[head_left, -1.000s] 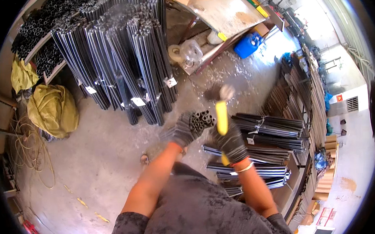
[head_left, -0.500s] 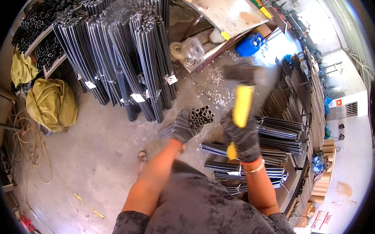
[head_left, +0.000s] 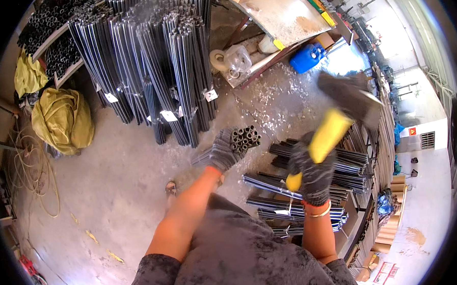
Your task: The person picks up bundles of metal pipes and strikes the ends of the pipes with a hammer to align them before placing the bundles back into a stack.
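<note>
My left hand [head_left: 224,152], in a dark grey knit glove, is closed around a bundle of metal tubes [head_left: 245,138], whose open ends face up. The glove and my forearm hide the lower part of the bundle. To the right, my right hand [head_left: 313,172], gloved too, grips the yellow handle of a hammer [head_left: 331,133]. Its heavy dark head is tilted up and away to the right, smeared by motion and apart from the tubes. Below and behind that hand lie tied bundles of dark tubes [head_left: 273,184], some with white tags.
Tall tube bundles [head_left: 184,68] stand at the far left, near a yellow sack [head_left: 63,119]. A worktable [head_left: 284,12] with a blue jug [head_left: 306,58] below its edge is ahead. Coiled hose [head_left: 36,176] lies left; racked bars [head_left: 374,156] line the right.
My right hand and the hammer have swung right, with the head tilting further outward. My left hand and the tubes stay nearly in place.
</note>
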`<state>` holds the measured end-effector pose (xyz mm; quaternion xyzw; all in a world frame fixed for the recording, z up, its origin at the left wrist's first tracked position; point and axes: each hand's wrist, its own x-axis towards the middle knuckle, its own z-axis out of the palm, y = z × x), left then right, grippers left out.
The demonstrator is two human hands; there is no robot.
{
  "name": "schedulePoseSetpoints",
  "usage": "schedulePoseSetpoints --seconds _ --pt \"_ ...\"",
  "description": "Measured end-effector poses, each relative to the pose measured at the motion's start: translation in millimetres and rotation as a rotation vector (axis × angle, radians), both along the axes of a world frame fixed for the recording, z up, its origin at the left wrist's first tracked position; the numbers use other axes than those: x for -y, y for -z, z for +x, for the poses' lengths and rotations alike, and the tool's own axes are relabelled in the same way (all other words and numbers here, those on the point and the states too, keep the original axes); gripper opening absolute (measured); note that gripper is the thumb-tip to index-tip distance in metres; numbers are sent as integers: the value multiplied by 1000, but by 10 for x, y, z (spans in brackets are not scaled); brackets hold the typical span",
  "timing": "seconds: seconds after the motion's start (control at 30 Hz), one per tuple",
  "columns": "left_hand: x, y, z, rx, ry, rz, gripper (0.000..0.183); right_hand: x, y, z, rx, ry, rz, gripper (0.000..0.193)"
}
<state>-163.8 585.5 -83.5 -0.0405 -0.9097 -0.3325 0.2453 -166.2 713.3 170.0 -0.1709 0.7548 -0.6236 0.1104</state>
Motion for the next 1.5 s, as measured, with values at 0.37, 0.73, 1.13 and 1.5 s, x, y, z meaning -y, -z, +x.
schedulePoseSetpoints --seconds 0.37,0.73,1.13,1.5 --pt "-225 294 -185 -117 134 689 29 -195 325 59 142 -14 172 12" --pt "-114 -248 -58 151 -29 27 22 -467 931 294 -390 -251 780 23" --pt "-243 63 -31 -118 61 60 28 -806 1247 286 30 -56 778 29" --pt "-452 790 -79 -43 -27 253 31 -387 -589 117 -675 98 -252 18"
